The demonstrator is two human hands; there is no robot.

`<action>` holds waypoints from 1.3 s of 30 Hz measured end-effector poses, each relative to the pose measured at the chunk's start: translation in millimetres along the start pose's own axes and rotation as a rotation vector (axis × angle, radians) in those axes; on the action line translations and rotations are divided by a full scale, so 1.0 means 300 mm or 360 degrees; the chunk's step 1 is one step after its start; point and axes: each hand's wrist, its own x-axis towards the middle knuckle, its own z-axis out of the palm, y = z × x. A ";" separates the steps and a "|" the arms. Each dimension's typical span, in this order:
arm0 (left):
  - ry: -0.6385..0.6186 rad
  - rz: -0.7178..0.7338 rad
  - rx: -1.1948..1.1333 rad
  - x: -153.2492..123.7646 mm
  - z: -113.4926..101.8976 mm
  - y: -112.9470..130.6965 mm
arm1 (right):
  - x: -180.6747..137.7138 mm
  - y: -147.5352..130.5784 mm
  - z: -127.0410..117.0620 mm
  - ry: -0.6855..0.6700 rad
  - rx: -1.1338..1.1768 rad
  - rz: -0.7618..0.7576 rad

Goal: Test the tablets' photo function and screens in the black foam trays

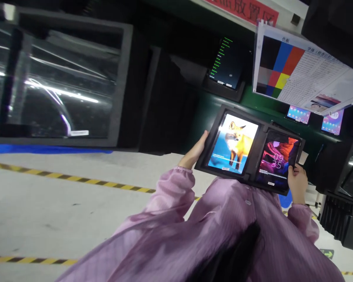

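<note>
Between my hands is a black two-pocket tray [261, 135], held tilted above my lap. Its left pocket carries a lit tablet [233, 144] showing a fox. In the right pocket lies another tablet [278, 158] with a dark red and purple lock screen. My left hand [195, 150] grips the tray's left edge, fingers hidden beneath it. At the right edge, my right hand [297, 180] has its thumb over the rim beside the right tablet; the other fingers are partly hidden.
Beyond the tray, a dark-screened tablet with green lines [228, 62] rests in a black holder. A printed colour chart [300, 70] stands at the right, with two small lit screens below it. A large black tray [125, 86] holding glossy panels is at the left. Yellow-black tape [106, 183] marks the floor.
</note>
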 end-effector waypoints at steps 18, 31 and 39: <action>0.0081 -0.0127 -0.0011 0.069 -0.006 -0.013 | -0.043 0.009 0.010 0.0042 0.0146 -0.0191; -0.0223 0.0765 0.1228 -0.196 -0.080 -0.062 | -0.093 0.132 0.066 -0.0224 -0.0061 -0.0586; -0.0138 0.0762 0.1308 -0.215 -0.079 -0.105 | -0.064 0.107 0.012 -0.0234 -0.0026 -0.0491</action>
